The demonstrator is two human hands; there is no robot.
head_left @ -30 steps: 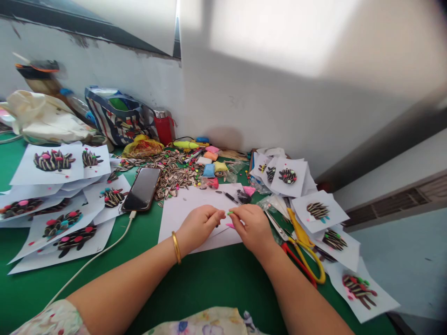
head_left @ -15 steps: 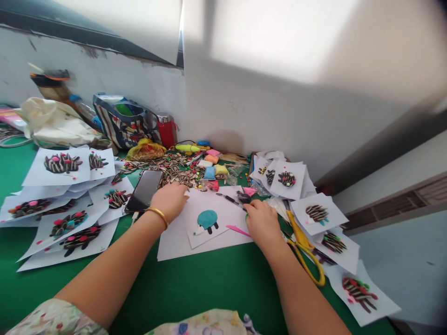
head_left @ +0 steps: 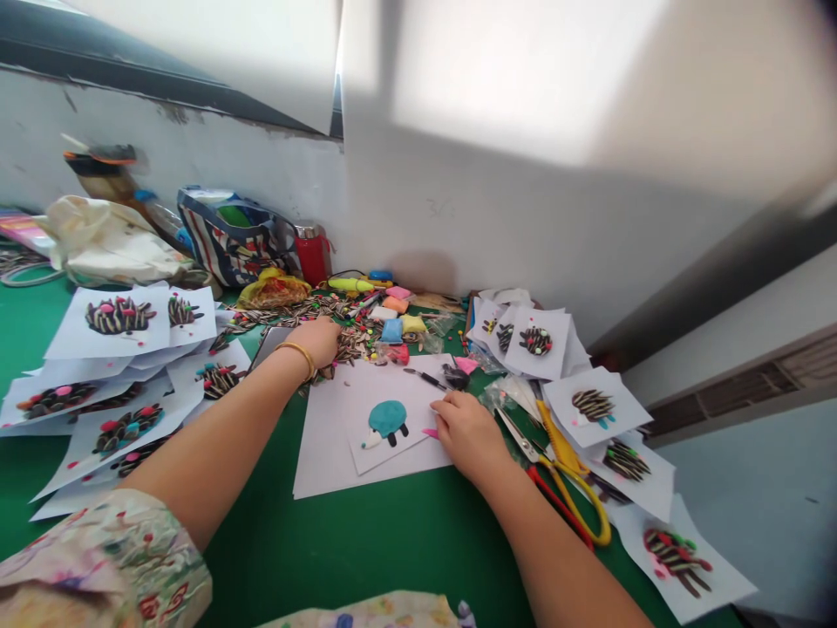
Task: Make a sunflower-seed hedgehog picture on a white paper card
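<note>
My left hand point(head_left: 315, 340) reaches into a spread of sunflower seeds point(head_left: 357, 344) at the back of the table. Its fingertips are partly lost among the seeds, and a phone point(head_left: 267, 346) is mostly hidden behind the wrist. My right hand point(head_left: 472, 433) lies on the right side of the white paper point(head_left: 323, 436), fingers bent but loose, covering most of a pink modelling tool point(head_left: 430, 433). Between the hands is a smaller white card point(head_left: 366, 460) with a blue clay hedgehog point(head_left: 388, 417) with black feet. A black pen point(head_left: 425, 378) lies above it.
Cards with seed hedgehogs are piled left point(head_left: 118, 344) and right point(head_left: 592, 406). Yellow-handled scissors point(head_left: 575, 488) lie right of my forearm. Clay packets point(head_left: 392, 330), a red bottle point(head_left: 311, 253) and a striped bag point(head_left: 228, 240) stand toward the wall.
My left hand has moved away from the paper's top edge, back and left into the seeds, covering the phone. My right hand has slid left and down from beside the pen onto the paper.
</note>
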